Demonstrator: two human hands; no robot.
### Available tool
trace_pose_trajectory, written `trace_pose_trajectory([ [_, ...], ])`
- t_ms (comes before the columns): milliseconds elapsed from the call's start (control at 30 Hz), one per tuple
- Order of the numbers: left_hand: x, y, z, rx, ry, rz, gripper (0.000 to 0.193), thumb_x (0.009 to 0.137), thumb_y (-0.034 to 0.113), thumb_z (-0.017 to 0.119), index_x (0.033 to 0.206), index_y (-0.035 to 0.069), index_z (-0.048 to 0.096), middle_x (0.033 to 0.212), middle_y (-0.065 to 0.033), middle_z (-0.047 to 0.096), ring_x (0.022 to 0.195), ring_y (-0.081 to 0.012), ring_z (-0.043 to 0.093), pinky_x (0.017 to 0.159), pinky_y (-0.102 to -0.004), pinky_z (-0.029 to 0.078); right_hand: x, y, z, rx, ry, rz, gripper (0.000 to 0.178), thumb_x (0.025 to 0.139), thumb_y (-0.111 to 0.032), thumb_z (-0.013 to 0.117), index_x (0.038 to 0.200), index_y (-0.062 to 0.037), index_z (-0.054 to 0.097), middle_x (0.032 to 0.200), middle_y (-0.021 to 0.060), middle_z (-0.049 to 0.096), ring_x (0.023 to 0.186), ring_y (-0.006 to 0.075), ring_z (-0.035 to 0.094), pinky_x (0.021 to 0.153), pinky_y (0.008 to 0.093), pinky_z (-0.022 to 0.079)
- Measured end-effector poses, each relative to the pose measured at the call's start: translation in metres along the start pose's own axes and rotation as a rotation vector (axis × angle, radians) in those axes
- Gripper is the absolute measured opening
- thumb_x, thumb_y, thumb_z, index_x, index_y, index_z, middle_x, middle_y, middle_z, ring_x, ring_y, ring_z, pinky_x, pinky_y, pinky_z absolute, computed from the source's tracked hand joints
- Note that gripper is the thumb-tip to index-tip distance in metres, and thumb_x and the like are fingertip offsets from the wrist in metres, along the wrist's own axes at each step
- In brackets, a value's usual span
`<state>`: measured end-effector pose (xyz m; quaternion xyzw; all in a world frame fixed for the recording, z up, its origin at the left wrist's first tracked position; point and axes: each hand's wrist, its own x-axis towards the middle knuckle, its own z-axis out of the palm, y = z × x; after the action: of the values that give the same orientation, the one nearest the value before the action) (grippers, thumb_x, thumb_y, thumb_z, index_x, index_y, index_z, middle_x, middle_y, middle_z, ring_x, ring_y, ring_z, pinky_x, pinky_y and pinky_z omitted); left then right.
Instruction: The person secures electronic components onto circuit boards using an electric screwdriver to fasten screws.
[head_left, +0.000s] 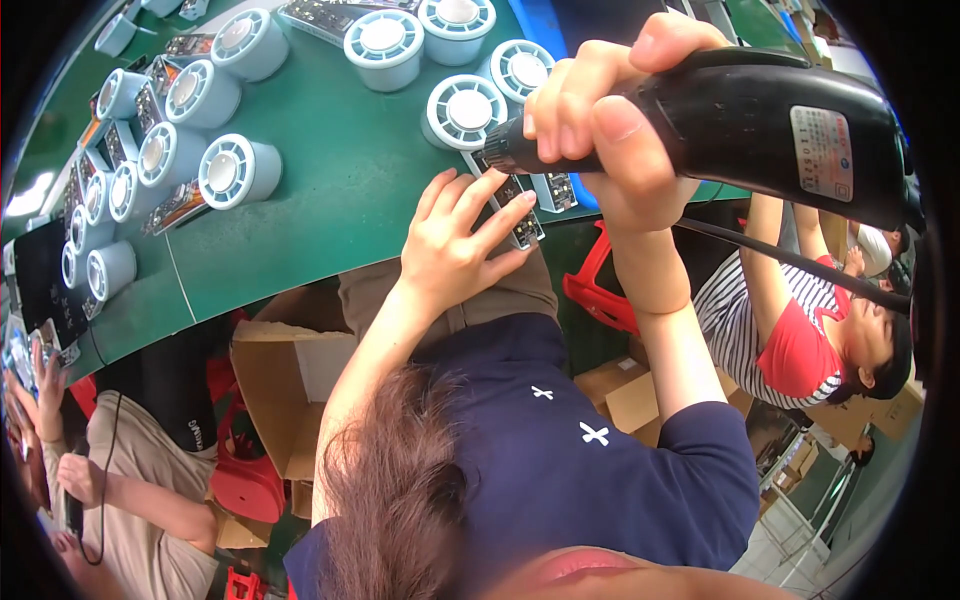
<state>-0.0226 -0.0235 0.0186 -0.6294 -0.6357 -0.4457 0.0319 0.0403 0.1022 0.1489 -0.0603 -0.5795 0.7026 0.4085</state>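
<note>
While the right hand [610,130] grips the black driver [770,125], tip hidden (behind fingers [560,100]).

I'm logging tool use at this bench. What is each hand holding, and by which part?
The right hand grips a black electric screwdriver around its front body. The left hand presses flat on a circuit board.

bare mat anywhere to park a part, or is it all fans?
Free: green mat between the left hand and the round white fan housing; also the strip along the near edge. Crowded: left rim and far edge, packed with housings; circuit board under the black electric screwdriver.
</note>
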Motion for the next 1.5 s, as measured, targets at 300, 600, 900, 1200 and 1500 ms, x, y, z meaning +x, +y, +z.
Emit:
trace_pose_trajectory([
  [300, -0.002, 0.005, -0.006, 0.009, -0.026, -0.004, 0.054, 0.06, 0.025, 0.075, 0.112, 0.02, 0.064, 0.124, -0.0064, 0.052, 0.094, -0.0245, 0.055, 0.095, -0.0425, 0.043, -0.003, -0.004, -0.005, 0.029, -0.049, -0.057, 0.032, 0.075, 0.005, 0.055, 0.1, -0.0071, 0.039, 0.063, 0.0059, 0.052, 0.051, 0.0138, 0.052, 0.053, 0.024, 0.048],
  [600, 0.004, 0.02, 0.005, 0.035, -0.004, -0.011, 0.054, 0.06, 0.025, 0.077, 0.112, 0.02, 0.065, 0.128, -0.007, 0.051, 0.095, -0.0247, 0.056, 0.094, -0.0419, 0.044, 0.001, -0.021, -0.034, -0.019, -0.053, -0.173, 0.032, 0.075, 0.004, 0.053, 0.103, -0.0074, 0.043, 0.065, 0.0063, 0.052, 0.053, 0.0148, 0.053, 0.056, 0.0259, 0.048],
  [900, 0.012, 0.032, 0.027, 0.1, 0.06, -0.012, 0.055, 0.062, 0.021, 0.079, 0.115, 0.019, 0.064, 0.132, -0.0108, 0.048, 0.098, -0.0251, 0.057, 0.093, -0.0418, 0.046, 0.008, -0.105, -0.145, -0.571, 0.211, -0.454, 0.032, 0.086, -0.01, 0.044, 0.116, -0.0188, 0.049, 0.067, 0.006, 0.051, 0.06, 0.0202, 0.049, 0.065, 0.036, 0.042],
  [1200, 0.011, 0.029, 0.036, 0.152, 0.055, -0.095, 0.058, 0.063, 0.019, 0.079, 0.118, 0.018, 0.063, 0.134, -0.0114, 0.046, 0.102, -0.0254, 0.056, 0.095, -0.0434, 0.045, 0.0, -0.087, -0.17, -0.457, 0.196, -0.359, 0.032, 0.085, -0.013, 0.046, 0.116, -0.019, 0.049, 0.066, 0.0051, 0.051, 0.058, 0.0191, 0.049, 0.066, 0.0353, 0.043],
  [1500, 0.004, 0.018, 0.041, 0.141, 0.063, -0.092, 0.059, 0.062, 0.02, 0.08, 0.119, 0.019, 0.063, 0.135, -0.0114, 0.046, 0.103, -0.0261, 0.055, 0.096, -0.044, 0.045, -0.06, -0.044, -0.089, -0.108, -0.111, -0.185, 0.036, 0.084, -0.016, 0.049, 0.119, -0.0175, 0.041, 0.064, 0.0035, 0.051, 0.055, 0.0168, 0.05, 0.062, 0.0325, 0.044],
])
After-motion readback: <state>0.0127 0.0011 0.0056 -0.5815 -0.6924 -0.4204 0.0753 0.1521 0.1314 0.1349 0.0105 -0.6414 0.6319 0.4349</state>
